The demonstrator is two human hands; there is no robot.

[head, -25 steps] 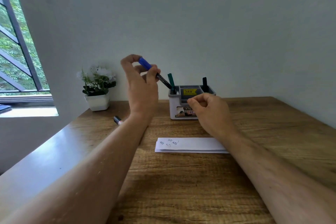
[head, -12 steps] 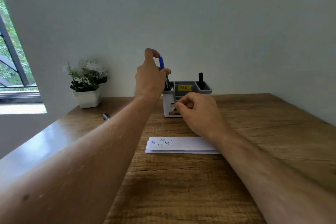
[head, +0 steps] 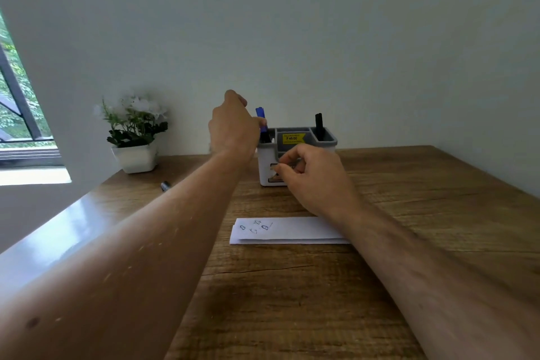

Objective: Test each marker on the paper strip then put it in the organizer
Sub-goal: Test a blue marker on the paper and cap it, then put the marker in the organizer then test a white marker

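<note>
Blue marker (head: 261,120) lower now, upright in organizer's (head: 267,166) left slot, left hand (head: 233,126) grip still pinching it.

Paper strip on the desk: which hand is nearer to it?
Right. The right hand hangs just above the paper strip's far right end, before the organizer. The left hand is farther back, at the blue marker.
</note>
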